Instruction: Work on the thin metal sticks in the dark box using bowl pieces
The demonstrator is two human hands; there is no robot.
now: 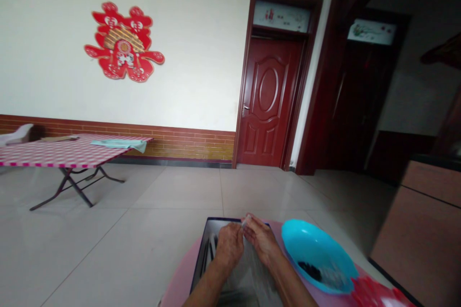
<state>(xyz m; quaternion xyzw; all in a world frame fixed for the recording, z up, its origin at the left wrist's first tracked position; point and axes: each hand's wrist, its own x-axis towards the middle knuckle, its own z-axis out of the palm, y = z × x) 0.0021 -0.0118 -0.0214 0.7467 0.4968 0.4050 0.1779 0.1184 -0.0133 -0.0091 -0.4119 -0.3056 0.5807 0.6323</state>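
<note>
Two bare hands met above the far end of a dark-rimmed rectangular box (208, 235). Between them was a small, pale piece (246, 222). Its long axis was short and slanted, with its upper end toward the right hand. Blur hid its exact outline and material.

The left hand (230, 244) was over the box, its fingers curled and pinching the piece. The right hand (262, 240) was over the right side of the box, its fingers close together, the tips pinching the same piece.

The box had straight walls and a light interior. Thin, dark, straight rods (206, 255) lay along its left side, their long axes running roughly toward its far edge. The rest of its contents were blurred.

The box rested on a pink counter (182, 273) with a curved edge. Just right of the box stood a smooth, glossy blue plastic basin (298, 237), containing black pieces (310, 271) and clear, crinkled material (333, 277). Farther right of the box, beside the basin, lay a crumpled, shiny red bag (376, 293).

Well beyond the box, to its left, stood a folding table (72, 150) with a checked cover.
</note>
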